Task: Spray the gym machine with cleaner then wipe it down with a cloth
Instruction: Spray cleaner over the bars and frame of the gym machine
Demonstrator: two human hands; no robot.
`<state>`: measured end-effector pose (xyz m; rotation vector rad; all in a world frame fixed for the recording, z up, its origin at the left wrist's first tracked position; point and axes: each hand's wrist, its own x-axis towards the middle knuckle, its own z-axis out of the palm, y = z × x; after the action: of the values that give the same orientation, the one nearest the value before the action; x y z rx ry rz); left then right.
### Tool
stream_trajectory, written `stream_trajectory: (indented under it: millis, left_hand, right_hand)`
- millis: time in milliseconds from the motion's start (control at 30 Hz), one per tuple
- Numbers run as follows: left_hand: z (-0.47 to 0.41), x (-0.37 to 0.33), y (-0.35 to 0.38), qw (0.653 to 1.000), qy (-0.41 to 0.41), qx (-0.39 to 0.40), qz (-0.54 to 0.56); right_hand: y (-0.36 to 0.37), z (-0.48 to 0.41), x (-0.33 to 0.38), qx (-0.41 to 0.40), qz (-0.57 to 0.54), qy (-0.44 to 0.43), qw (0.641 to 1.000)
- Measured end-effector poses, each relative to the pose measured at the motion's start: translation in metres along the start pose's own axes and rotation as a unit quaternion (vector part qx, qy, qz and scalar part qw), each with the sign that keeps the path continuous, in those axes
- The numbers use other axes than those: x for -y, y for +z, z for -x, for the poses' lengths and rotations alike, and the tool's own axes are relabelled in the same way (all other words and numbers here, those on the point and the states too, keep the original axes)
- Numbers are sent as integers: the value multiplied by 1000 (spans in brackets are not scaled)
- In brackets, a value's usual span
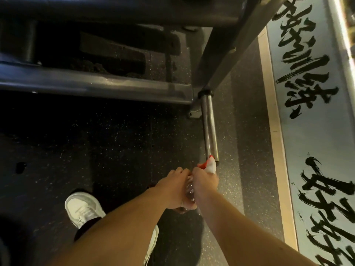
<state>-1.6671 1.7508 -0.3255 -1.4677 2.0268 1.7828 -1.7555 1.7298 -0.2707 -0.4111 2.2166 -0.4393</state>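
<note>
At the near left stands one white shoe [83,208] on the dark speckled floor [115,143]. A second white shoe [153,241] shows only as a sliver further right, mostly hidden behind the left forearm. That makes two shoes in all.

Across the far left and centre runs the gym machine [96,86], dark metal. Two of its beams lie roughly level, one at the far edge and one nearer. A third beam [233,43] slants up toward the far right.

Two bare forearms reach in from the near edge and meet at centre. The left hand [170,189] has its fingers curled round the left side of the one spray bottle [189,190], whose clear ribbed body shows between the two hands. The right hand [204,183] is wrapped over the bottle's upper part, just below the red and white spray head [209,164]. Both hands are clamped on the bottle. Whether a finger sits on the trigger cannot be told.

The spray head points away from the person. It sits right at the near end of a single chrome peg [209,127] that sticks out toward the viewer from the corner of the frame. Whether head and peg touch cannot be told.

Further right, one cream stripe [273,129] borders a pale floor band [315,135]. The band carries large black brush characters.
</note>
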Motion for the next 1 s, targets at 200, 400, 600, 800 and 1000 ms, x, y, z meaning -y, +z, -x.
stream_trajectory:
  millis: [200,400,600,800,1000]
  left_hand:
    - [26,-12,-23,992,15,-123,10]
    - [67,-49,-94,973,79,-215,14]
    - [105,-72,-144,965,85,-235,-82]
    - [173,-98,-163,964,48,-256,-47]
    - [268,-135,-171,972,-23,-231,-43]
  right_hand:
    - [-3,35,26,14,-5,-122,992]
    - [-25,91,99,7,-35,-243,969]
    - [-40,145,140,24,-63,-280,958]
    - [-51,202,154,45,-58,-312,947]
    - [-87,281,152,114,-86,-291,946]
